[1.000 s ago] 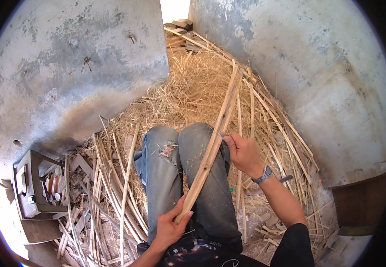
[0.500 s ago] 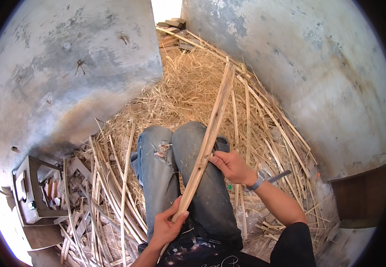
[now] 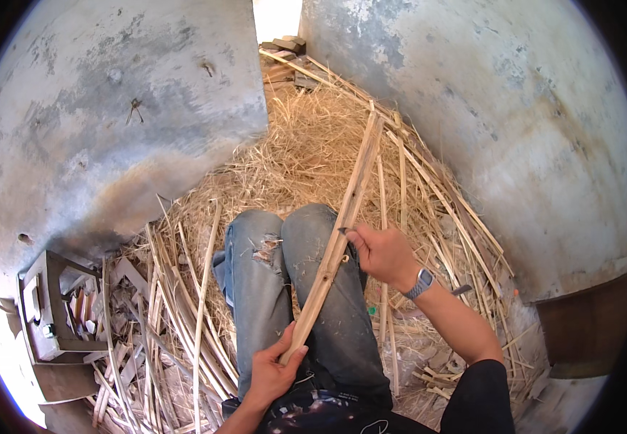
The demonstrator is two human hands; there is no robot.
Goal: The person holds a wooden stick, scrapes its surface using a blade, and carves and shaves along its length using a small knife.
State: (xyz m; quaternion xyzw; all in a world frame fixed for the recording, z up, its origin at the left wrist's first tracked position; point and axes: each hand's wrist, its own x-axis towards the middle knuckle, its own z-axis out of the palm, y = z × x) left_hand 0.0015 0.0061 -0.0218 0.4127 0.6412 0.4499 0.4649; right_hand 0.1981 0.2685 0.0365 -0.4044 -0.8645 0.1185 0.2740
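Observation:
A long split bamboo strip (image 3: pixel 342 224) lies slantwise over my right thigh, its far end up over the straw. My left hand (image 3: pixel 273 369) is closed around its near end, by my lap. Farther up, my right hand (image 3: pixel 383 253) is closed on what looks like a knife, mostly hidden in the fist. Its dark tip (image 3: pixel 343 230) shows against the strip's face. A dark bar (image 3: pixel 462 290), perhaps the knife's long handle, shows beyond the wristwatch (image 3: pixel 421 282). A small pale shaving curl (image 3: pixel 345 258) sits at the strip's edge below the right hand.
Loose straw and shavings (image 3: pixel 313 152) cover the floor ahead of my knees. Bundles of thin strips lie left (image 3: pixel 183 311) and right (image 3: pixel 458 210). Weathered grey walls (image 3: pixel 140 94) close in both sides. A broken dark-framed box (image 3: pixel 60 311) stands at the left.
My right hand has moved up and away along the strip, and the dark tip now shows at its fingers. The left hand keeps its hold on the near end.

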